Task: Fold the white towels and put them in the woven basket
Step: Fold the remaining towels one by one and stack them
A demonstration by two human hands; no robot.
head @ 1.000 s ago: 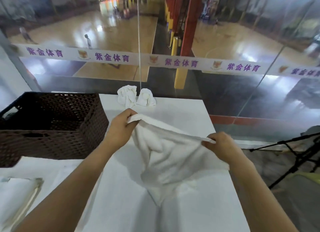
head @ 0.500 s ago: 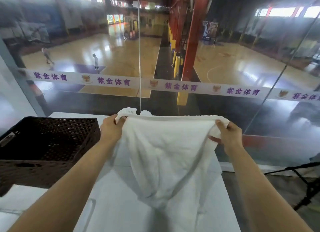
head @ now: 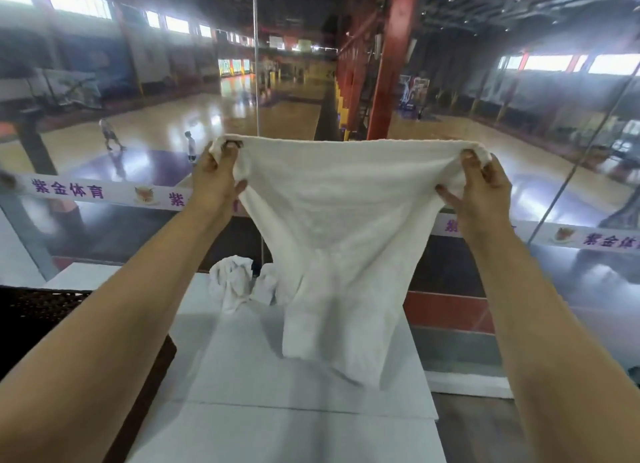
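Single head-worn wide-angle view, facing forward over table toward glass wall, hands close.

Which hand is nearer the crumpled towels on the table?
Left. The left hand pinches the held towel's corner almost straight above the crumpled towels; the right hand is far off to their right.

Matt terry-cloth towel, woven basket

The white banner strip across the glass wall reads 紫金体育 in purple (beside a fox-head emblem); the same four characters repeat at its right end; no other text is legible.
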